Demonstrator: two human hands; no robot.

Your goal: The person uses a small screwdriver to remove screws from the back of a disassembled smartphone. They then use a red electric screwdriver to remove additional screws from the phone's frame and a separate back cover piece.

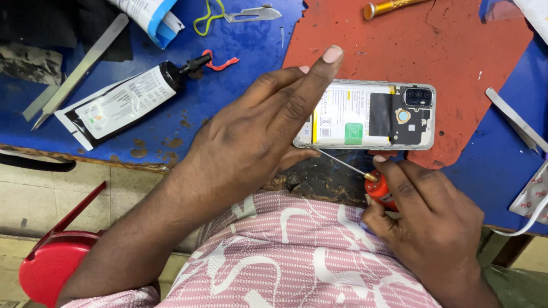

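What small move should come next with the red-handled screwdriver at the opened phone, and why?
Probably guide the thin tip of the red-handled metal screwdriver onto a screw at the lower left corner of the opened silver phone with its back cover off. The tip already lies at that edge, the right hand grips the handle, and the left hand steadies the phone on the red mat.

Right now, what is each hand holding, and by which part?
The right hand grips a small screwdriver by its red handle. The left hand holds nothing; it rests on the left end of the opened phone.
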